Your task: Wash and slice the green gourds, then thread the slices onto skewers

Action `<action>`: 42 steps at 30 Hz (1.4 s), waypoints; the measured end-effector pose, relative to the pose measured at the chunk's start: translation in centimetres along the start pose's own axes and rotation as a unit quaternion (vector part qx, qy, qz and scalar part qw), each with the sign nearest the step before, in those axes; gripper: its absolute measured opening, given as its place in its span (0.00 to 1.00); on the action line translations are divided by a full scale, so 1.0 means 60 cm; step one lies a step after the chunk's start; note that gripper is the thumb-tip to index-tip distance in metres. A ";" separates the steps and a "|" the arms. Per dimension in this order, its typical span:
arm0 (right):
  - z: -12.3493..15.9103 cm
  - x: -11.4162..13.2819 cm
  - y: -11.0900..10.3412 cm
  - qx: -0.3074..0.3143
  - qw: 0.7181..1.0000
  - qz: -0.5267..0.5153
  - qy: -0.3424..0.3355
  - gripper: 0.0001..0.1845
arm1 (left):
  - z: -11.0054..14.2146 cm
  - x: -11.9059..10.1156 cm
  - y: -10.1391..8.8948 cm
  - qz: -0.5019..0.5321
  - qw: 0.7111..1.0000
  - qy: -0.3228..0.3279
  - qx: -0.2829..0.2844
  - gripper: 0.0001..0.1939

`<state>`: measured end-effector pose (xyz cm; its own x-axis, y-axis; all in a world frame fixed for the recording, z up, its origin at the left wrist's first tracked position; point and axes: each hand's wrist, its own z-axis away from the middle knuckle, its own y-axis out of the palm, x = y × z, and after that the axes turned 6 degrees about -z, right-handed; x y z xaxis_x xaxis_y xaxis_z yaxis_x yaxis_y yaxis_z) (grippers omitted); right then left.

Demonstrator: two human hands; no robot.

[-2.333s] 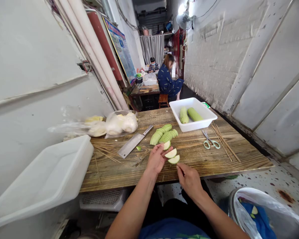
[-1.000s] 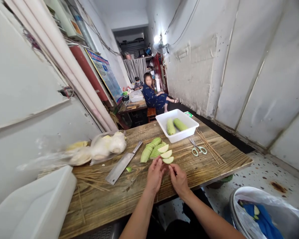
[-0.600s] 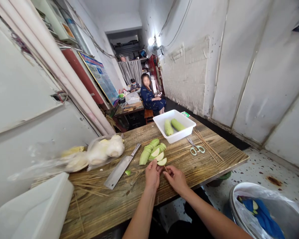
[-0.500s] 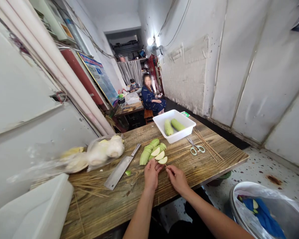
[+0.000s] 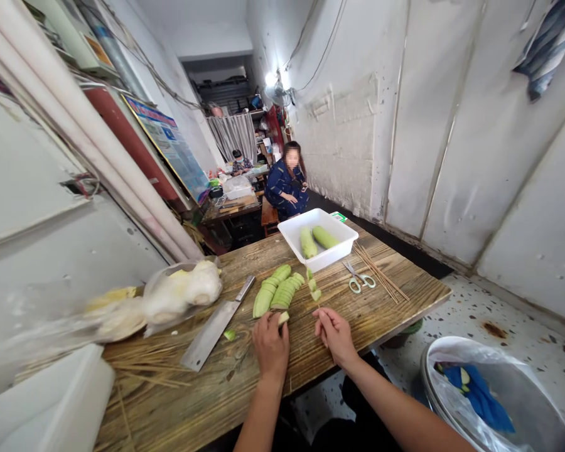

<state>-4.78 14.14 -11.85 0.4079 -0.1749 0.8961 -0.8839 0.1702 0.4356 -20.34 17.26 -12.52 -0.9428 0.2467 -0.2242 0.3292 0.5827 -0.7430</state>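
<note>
My right hand (image 5: pixel 335 334) is closed on a thin wooden skewer, which points away from me with several pale green squash slices (image 5: pixel 314 287) threaded on it. Just in front of the cut squash (image 5: pixel 286 292), my left hand (image 5: pixel 270 344) pinches a single squash slice (image 5: pixel 283 318) between thumb and fingers. That cut squash lies in two rows of slices on the wooden table (image 5: pixel 311 361). Left of it rests a cleaver (image 5: pixel 214 329), its handle pointing away from me, with a small green scrap (image 5: pixel 230 335) beside the blade.
A white tub (image 5: pixel 333 256) holds two whole squashes (image 5: pixel 324 237). Scissors (image 5: pixel 358 276) and loose skewers (image 5: pixel 381 273) lie at right, more skewers (image 5: pixel 145 364) at left. Bagged vegetables (image 5: pixel 183 292) and a white box (image 5: pixel 56 395) stand left. A lined bin (image 5: pixel 433 376) is at lower right; a person (image 5: pixel 285 188) sits beyond.
My left hand has moved back from the skewer to the cut squash and taken a slice. My right hand has tipped the skewer up and away. The seated person leans forward.
</note>
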 end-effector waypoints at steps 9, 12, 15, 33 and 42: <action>-0.002 -0.010 -0.008 -0.004 0.998 0.046 -0.035 0.19 | 0.001 0.021 -0.001 0.176 0.977 -0.109 0.050 0.10; -0.002 -0.010 -0.008 0.003 0.995 0.086 -0.057 0.19 | 0.001 0.020 0.005 0.293 0.931 -0.217 0.031 0.13; 0.000 -0.008 -0.007 0.024 0.987 0.138 -0.078 0.18 | -0.005 0.018 0.010 0.460 0.836 -0.299 0.013 0.18; -0.003 -0.017 -0.006 0.105 0.952 0.265 -0.110 0.18 | -0.022 0.029 0.022 0.541 0.757 -0.365 -0.034 0.27; -0.004 -0.022 -0.009 0.101 0.955 0.259 -0.101 0.18 | -0.031 0.050 -0.010 0.255 0.945 -0.202 0.032 0.17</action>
<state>-4.80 14.53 -13.24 -0.1303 -0.3045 0.9436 -0.9896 0.0977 -0.1052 -23.25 19.09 -11.59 -0.6092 0.1599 -0.7767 0.7551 0.4159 -0.5067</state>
